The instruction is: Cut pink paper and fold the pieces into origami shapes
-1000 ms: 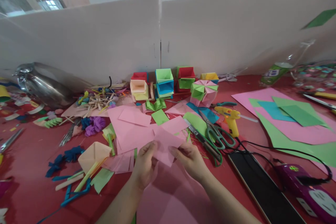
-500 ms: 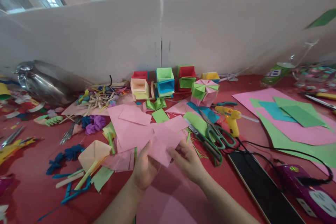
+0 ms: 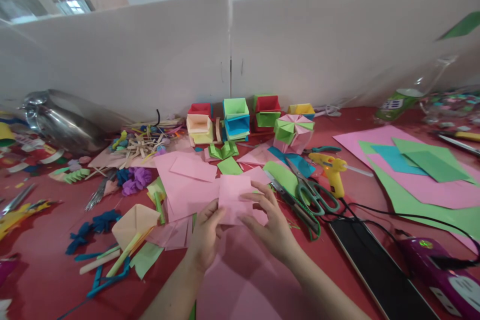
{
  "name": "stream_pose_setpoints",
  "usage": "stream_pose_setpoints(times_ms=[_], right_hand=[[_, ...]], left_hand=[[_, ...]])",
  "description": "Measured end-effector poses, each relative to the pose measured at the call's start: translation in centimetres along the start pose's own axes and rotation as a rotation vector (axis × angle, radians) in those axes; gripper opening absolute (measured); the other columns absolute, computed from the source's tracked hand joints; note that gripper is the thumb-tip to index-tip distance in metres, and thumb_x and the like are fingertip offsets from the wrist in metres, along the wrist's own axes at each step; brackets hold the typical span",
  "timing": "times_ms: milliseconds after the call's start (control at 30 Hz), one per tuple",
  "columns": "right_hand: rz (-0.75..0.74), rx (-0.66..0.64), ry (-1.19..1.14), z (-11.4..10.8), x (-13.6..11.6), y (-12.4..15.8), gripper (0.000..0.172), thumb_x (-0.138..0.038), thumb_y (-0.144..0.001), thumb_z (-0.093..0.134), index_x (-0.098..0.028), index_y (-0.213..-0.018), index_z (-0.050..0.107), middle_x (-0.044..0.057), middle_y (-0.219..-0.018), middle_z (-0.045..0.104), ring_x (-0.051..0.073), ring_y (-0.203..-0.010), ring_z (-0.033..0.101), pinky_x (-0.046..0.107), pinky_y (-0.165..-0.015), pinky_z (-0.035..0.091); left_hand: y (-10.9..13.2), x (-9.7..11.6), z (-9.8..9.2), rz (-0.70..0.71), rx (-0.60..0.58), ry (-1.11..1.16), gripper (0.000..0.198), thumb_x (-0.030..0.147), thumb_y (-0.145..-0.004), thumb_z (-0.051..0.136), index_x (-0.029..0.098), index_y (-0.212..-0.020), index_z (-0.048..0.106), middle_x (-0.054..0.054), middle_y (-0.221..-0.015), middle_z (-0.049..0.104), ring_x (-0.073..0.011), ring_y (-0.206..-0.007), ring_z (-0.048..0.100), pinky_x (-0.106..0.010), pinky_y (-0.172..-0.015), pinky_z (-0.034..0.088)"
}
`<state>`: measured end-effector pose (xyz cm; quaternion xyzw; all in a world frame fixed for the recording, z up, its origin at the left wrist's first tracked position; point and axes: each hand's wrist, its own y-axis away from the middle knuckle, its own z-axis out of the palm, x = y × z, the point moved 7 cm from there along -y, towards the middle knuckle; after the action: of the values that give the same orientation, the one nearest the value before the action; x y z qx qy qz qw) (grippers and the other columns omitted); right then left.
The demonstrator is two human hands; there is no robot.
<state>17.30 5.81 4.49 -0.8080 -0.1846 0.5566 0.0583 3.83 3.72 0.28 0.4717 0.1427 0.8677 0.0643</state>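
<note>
A square of pink paper [image 3: 235,190] is held up in front of me, one flat face towards me. My left hand [image 3: 206,227] is closed on its lower left edge, thumb in front. My right hand [image 3: 272,225] lies over the right side of the square, fingers apart, with fingertips and thumb touching its face. Below both hands a large pink sheet [image 3: 247,280] lies on the red table. Further pink sheets [image 3: 187,185] lie just behind and to the left. A small green paper square [image 3: 229,166] is beyond the held piece.
Scissors [image 3: 317,197], a utility knife [image 3: 296,207] and a yellow glue gun [image 3: 332,170] lie right. A black phone [image 3: 378,270] and purple power strip [image 3: 442,275] are nearer. Folded paper boxes [image 3: 236,117] stand at the back. A peach envelope [image 3: 135,225] lies left.
The pink square has turned from a tilted position to upright, its edges now level. My right hand's fingers have spread and moved up over its face. My left hand still grips it.
</note>
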Motion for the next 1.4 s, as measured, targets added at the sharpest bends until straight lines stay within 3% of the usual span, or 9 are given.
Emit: stream_pose_setpoints(times_ms=[133, 333, 433, 633, 733, 833, 967, 1067, 1400], right_hand=[[0.051, -0.018, 0.001, 0.0, 0.6, -0.2, 0.014, -0.029, -0.077, 0.062, -0.023, -0.090, 0.062, 0.009, -0.121, 0.044, 0.024, -0.118, 0.041, 0.036, -0.087, 0.047], [0.049, -0.106, 0.021, 0.5, 0.4, -0.1, 0.027, -0.031, -0.071, 0.068, -0.027, -0.098, 0.064, 0.008, -0.129, 0.041, 0.025, -0.110, 0.048, 0.044, -0.093, 0.041], [0.055, -0.163, 0.010, 0.8, 0.3, 0.1, 0.030, -0.032, -0.071, 0.068, -0.027, -0.100, 0.063, 0.008, -0.135, 0.034, 0.027, -0.116, 0.043, 0.045, -0.097, 0.037], [0.091, -0.130, -0.021, 0.6, 0.7, -0.1, 0.007, -0.028, -0.075, 0.064, -0.022, -0.074, 0.065, 0.006, -0.116, 0.049, 0.026, -0.118, 0.039, 0.044, -0.104, 0.023], [0.107, -0.104, -0.057, 0.6, 0.8, -0.4, 0.009, -0.026, -0.076, 0.061, -0.020, -0.069, 0.062, 0.006, -0.101, 0.055, 0.023, -0.107, 0.047, 0.039, -0.097, 0.032], [0.152, -0.074, -0.104, 0.6, 1.0, -0.5, 0.013, -0.027, -0.078, 0.058, -0.019, -0.067, 0.058, 0.004, -0.084, 0.055, 0.018, -0.082, 0.055, 0.032, -0.076, 0.045], [0.228, -0.029, -0.157, 0.6, 1.2, -0.3, 0.013, -0.028, -0.078, 0.053, -0.019, -0.068, 0.054, -0.001, -0.066, 0.051, 0.013, -0.056, 0.050, 0.025, -0.053, 0.043], [0.263, -0.005, -0.176, 0.5, 1.5, -0.2, 0.011, -0.027, -0.076, 0.056, -0.019, -0.068, 0.054, -0.001, -0.063, 0.051, 0.012, -0.054, 0.048, 0.024, -0.050, 0.041], [0.310, 0.032, -0.185, 0.5, 1.9, 0.1, 0.011, -0.027, -0.074, 0.059, -0.017, -0.070, 0.057, -0.001, -0.061, 0.054, 0.012, -0.053, 0.049, 0.024, -0.050, 0.039]], left_hand=[[0.1, -0.1, 0.7, -0.055, -0.065, 0.104, 0.025, 0.026, -0.074, 0.064, 0.013, -0.096, 0.066, -0.007, -0.090, 0.071, -0.0215, -0.085, 0.065, -0.028, -0.074, 0.048], [0.0, -0.5, 0.3, -0.123, 0.001, 0.193, 0.027, 0.030, -0.081, 0.058, 0.010, -0.098, 0.066, -0.010, -0.092, 0.072, -0.0245, -0.089, 0.065, -0.032, -0.078, 0.050], [-0.1, -0.6, 0.1, -0.142, 0.016, 0.214, 0.028, 0.028, -0.081, 0.058, 0.011, -0.102, 0.064, -0.010, -0.094, 0.071, -0.0246, -0.090, 0.065, -0.032, -0.078, 0.051], [-0.2, -0.9, 0.3, -0.195, -0.041, 0.225, 0.032, 0.027, -0.083, 0.053, 0.008, -0.107, 0.062, -0.011, -0.095, 0.071, -0.0250, -0.088, 0.066, -0.033, -0.077, 0.051], [-0.1, -1.0, 0.6, -0.205, -0.078, 0.211, 0.032, 0.028, -0.084, 0.051, 0.009, -0.107, 0.062, -0.011, -0.094, 0.071, -0.0253, -0.089, 0.066, -0.034, -0.078, 0.051], [0.3, -0.8, 1.2, -0.185, -0.149, 0.197, 0.035, 0.033, -0.084, 0.052, 0.010, -0.108, 0.061, -0.012, -0.098, 0.070, -0.0260, -0.092, 0.065, -0.035, -0.080, 0.049], [1.0, -0.5, 2.2, -0.145, -0.249, 0.144, 0.035, 0.023, -0.077, 0.063, 0.016, -0.111, 0.060, -0.010, -0.101, 0.069, -0.0242, -0.091, 0.065, -0.034, -0.083, 0.047], [1.0, -0.5, 2.5, -0.118, -0.279, 0.096, 0.036, 0.018, -0.077, 0.064, 0.019, -0.112, 0.060, -0.009, -0.101, 0.069, -0.0223, -0.089, 0.065, -0.033, -0.083, 0.046], [0.5, -0.9, 2.3, -0.043, -0.249, -0.023, 0.031, 0.027, -0.081, 0.058, 0.017, -0.111, 0.060, -0.009, -0.101, 0.069, -0.0218, -0.087, 0.065, -0.032, -0.080, 0.046]])
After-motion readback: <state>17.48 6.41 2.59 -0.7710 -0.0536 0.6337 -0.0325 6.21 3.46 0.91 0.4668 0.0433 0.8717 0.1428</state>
